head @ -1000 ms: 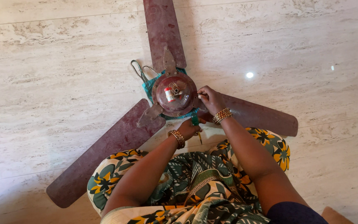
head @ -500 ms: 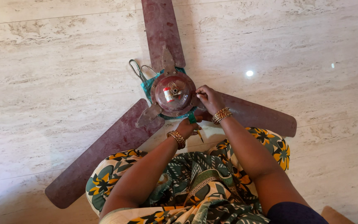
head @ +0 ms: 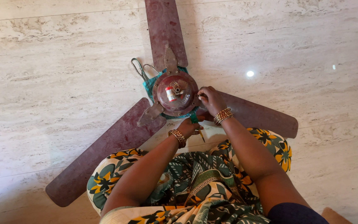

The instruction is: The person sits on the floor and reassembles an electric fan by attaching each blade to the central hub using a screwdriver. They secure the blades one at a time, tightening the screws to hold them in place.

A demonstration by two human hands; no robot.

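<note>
While the ceiling fan (head: 175, 97) lies flat on the marble floor (head: 63, 62), its round hub sits just beyond both hands. The right hand (head: 211, 99) pinches at the hub's edge, and the left hand (head: 188, 126) grips a green-handled screwdriver (head: 195, 122).

Your right hand (head: 210, 99) pinches at the ceiling fan's motor hub (head: 175, 94); your left hand (head: 188, 126) grips a green-handled screwdriver (head: 196, 122) just below it, on the marble floor (head: 54, 74).
</note>
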